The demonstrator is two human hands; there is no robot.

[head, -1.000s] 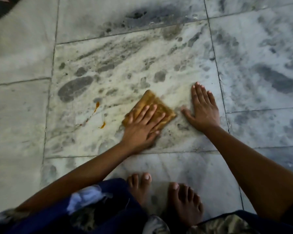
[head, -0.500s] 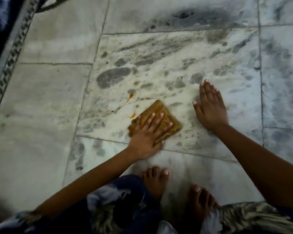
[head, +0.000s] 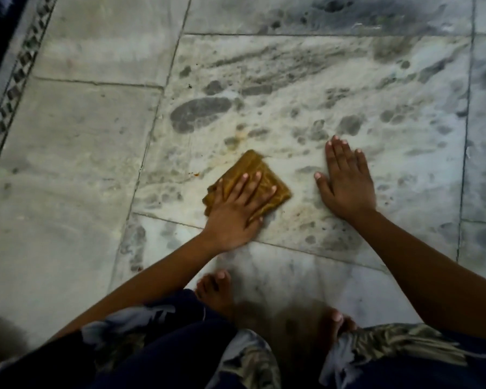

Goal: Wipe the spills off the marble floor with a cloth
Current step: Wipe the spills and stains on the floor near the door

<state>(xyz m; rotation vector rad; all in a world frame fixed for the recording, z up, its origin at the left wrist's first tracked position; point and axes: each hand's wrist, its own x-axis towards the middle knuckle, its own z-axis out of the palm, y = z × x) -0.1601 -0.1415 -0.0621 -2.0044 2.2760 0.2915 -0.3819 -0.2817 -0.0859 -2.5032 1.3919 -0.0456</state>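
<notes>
A folded mustard-brown cloth point(head: 254, 167) lies on the grey-veined marble floor point(head: 292, 80). My left hand point(head: 236, 214) presses flat on the cloth's near half, fingers spread over it. My right hand point(head: 345, 186) rests palm-down on the bare tile just right of the cloth, holding nothing. A faint orange-brown smear point(head: 237, 138) shows on the tile just beyond the cloth. A few tiny orange specks point(head: 195, 173) sit to the cloth's left.
My bare feet point(head: 216, 290) stand on the tile right below the hands, with dark patterned clothing point(head: 166, 346) over my knees. A dark patterned border strip point(head: 17, 74) runs along the far left. Tile joints cross the floor around the stained slab.
My left hand has pushed the cloth left and forward over the orange streaks. The bright streaks are gone, leaving a faint smear and specks. The right hand stayed planted.
</notes>
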